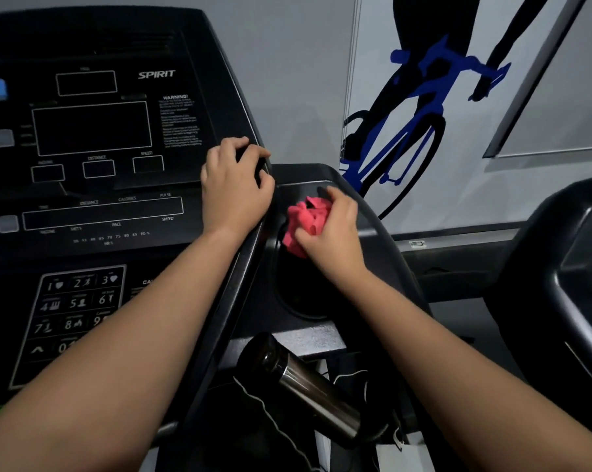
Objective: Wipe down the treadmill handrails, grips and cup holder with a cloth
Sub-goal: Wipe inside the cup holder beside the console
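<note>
My right hand (332,229) is shut on a crumpled pink cloth (306,221) and presses it against the upper rim of the round black cup holder (301,294) to the right of the treadmill console. My left hand (236,187) rests on the right edge of the black console (93,131), fingers curled over its rim and gripping it. A black curved handrail (379,219) runs past the cup holder on its right side.
A metal flask with a black lid (304,383) lies tilted below the cup holder, beside dark fabric and a thin cord. Another black machine (560,267) stands at the right. A wall with a cyclist graphic (423,97) lies behind.
</note>
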